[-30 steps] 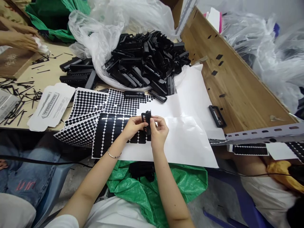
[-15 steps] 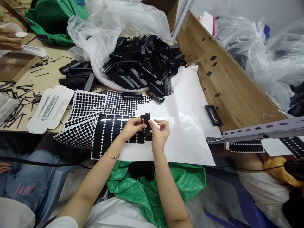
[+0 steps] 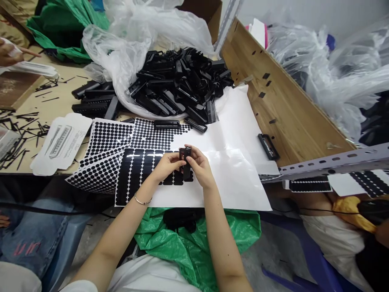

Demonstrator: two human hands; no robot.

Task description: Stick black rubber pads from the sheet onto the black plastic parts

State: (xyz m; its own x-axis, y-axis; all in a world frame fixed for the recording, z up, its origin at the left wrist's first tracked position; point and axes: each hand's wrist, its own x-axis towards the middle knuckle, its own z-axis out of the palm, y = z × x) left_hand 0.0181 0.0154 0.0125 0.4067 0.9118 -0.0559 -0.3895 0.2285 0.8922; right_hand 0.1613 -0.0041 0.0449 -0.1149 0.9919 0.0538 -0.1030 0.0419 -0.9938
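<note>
Both of my hands hold one small black plastic part (image 3: 185,156) upright over the white backing sheet (image 3: 237,178). My left hand (image 3: 166,165) grips its left side with curled fingers. My right hand (image 3: 199,167) closes round its right side, thumb pressed on the top. Under my hands lies a sheet of black oblong pads (image 3: 136,172), partly stripped bare. Two sheets of black round dots (image 3: 111,136) fan out to the left.
A heap of black plastic parts (image 3: 179,83) fills an open clear bag behind the sheets. A tilted wooden board (image 3: 288,113) rises at the right, one black part (image 3: 268,146) at its foot. Another person's hand (image 3: 7,54) works at the far left. A green bag (image 3: 194,243) lies on my lap.
My right hand has closed in on the part, thumb now pressing its top, where its fingers were spread beside it. The view has shifted slightly.
</note>
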